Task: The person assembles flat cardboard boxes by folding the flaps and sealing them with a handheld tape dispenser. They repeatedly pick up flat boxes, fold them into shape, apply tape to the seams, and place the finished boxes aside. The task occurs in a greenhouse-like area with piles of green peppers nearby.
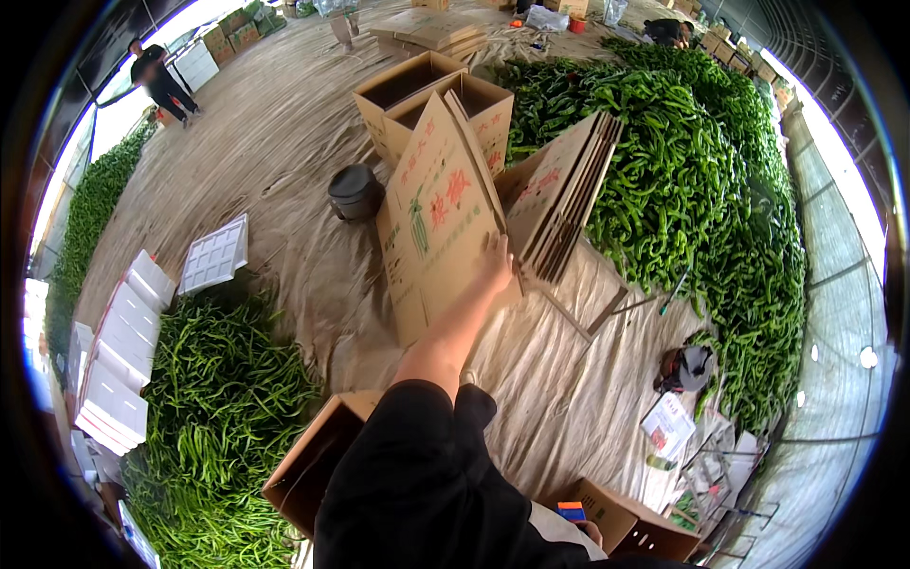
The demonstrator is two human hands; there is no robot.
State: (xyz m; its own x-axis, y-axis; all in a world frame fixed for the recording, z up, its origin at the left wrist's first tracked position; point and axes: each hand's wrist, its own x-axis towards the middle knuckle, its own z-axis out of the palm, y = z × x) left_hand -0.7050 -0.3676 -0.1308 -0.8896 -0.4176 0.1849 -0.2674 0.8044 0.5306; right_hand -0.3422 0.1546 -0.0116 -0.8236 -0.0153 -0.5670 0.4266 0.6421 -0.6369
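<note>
My left arm, in a black sleeve, reaches forward to a flattened cardboard box point(441, 213) with red print and a green pepper picture. My left hand point(497, 263) is closed on its right edge, and the box stands tilted. Just right of that hand, a stack of flattened boxes point(559, 190) leans at an angle. Two open cardboard boxes point(417, 90) stand behind. At the lower edge, my right hand point(594, 534) shows only in part, closed round an orange-and-blue object point(572, 511) whose kind I cannot make out. An open box point(630, 522) is beside it.
Heaps of green peppers lie at right point(682, 171) and lower left point(227, 379). White foam trays point(123, 351), a dark round container point(355, 192), an open box point(318, 455) and a metal frame point(592, 318) stand around. Two people are farther off.
</note>
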